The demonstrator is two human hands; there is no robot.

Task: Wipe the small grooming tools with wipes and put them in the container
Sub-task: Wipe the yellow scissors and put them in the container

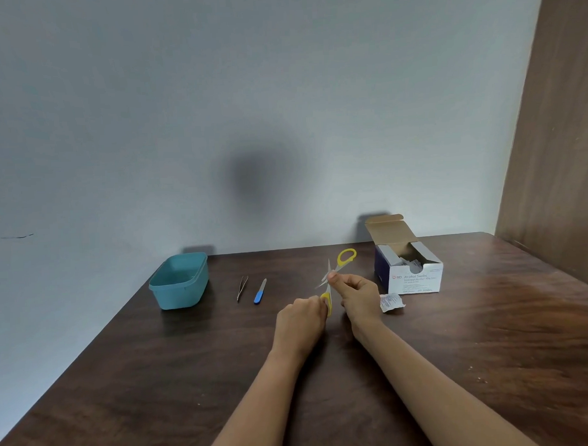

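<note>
Yellow-handled scissors [346, 256] are held open above the dark wooden table [489, 332]. My left hand [301, 319] grips the lower yellow handle. My right hand [355, 292] pinches a blade near the pivot, with something pale between the fingers that is too small to identify. The other handle loop sticks up and to the right. Tweezers [242, 287] and a blue-handled nail file [260, 291] lie on the table left of my hands. A teal container [179, 282] stands further left; nothing shows inside it.
An open box of alcohol swabs [408, 269] stands at the back right. A torn white swab wrapper [391, 302] lies in front of it. A grey wall runs along the table's far edge, and a brown wooden panel rises on the right.
</note>
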